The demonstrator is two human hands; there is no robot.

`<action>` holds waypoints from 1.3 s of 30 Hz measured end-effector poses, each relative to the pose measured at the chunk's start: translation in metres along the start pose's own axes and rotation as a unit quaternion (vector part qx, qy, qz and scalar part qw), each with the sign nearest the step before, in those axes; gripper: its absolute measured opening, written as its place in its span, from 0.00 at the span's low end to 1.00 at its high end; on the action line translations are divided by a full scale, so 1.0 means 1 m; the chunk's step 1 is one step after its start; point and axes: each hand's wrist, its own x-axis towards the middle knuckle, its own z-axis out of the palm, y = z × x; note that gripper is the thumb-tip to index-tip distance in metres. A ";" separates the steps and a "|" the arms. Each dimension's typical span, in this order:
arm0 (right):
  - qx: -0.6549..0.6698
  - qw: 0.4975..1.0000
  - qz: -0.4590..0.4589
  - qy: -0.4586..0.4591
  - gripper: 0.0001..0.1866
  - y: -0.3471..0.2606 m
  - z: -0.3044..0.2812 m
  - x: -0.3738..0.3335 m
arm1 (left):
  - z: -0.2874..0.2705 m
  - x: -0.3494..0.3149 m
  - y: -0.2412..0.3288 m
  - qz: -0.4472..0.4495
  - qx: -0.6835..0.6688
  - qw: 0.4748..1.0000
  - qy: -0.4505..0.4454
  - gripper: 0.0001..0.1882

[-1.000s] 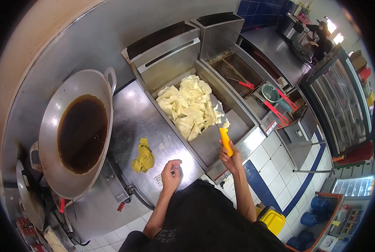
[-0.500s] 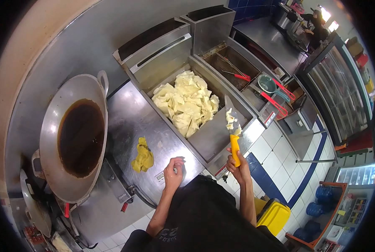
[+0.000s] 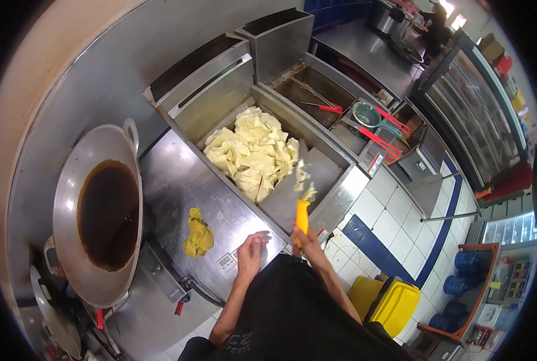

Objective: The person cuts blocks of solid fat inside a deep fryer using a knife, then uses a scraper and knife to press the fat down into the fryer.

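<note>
My right hand (image 3: 306, 242) grips the yellow handle of a knife (image 3: 303, 215). Its blade points away from me over the near right part of a steel fryer vat (image 3: 340, 180), and pale bits of fat cling to it. Chunks of solid, pale yellow fat (image 3: 256, 156) are heaped in the vat, left of the blade. Just above the front edge of the steel counter (image 3: 178, 174), my left hand (image 3: 251, 249) hovers or rests, I cannot tell which; its fingers are loosely bent and nothing shows in them. A crumpled yellow cloth (image 3: 198, 234) lies on the counter, left of that hand.
On the left stands a large wok (image 3: 64, 198) of dark brown oil (image 3: 109, 210). Beyond the vat is another fryer (image 3: 310, 90) with red-handled tools and a strainer (image 3: 366, 114). A yellow bin (image 3: 395, 307) stands on the tiled floor at right. Another person (image 3: 434, 30) is far back.
My right hand and the knife have moved left, closer to my left hand. The whole view has shifted slightly. The cloth stays on the counter.
</note>
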 end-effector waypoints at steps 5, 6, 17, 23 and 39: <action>0.027 0.999 -0.007 -0.037 0.16 0.012 0.040 0.003 | 0.016 0.001 0.011 -0.015 -0.057 0.998 -0.028 0.22; 0.014 0.998 -0.026 -0.063 0.15 0.011 0.043 0.002 | 0.015 0.002 0.011 -0.014 -0.054 0.998 -0.033 0.22; -0.054 0.996 -0.053 -0.048 0.10 0.026 0.039 0.009 | -0.018 0.001 -0.007 -0.051 -0.087 0.995 0.016 0.15; 0.012 0.998 -0.011 -0.059 0.15 0.033 0.020 0.021 | -0.015 0.004 -0.011 -0.048 -0.068 0.996 0.018 0.11; 0.023 1.000 0.013 0.011 0.15 0.056 -0.004 0.088 | -0.007 0.014 -0.010 -0.028 -0.031 0.999 0.005 0.10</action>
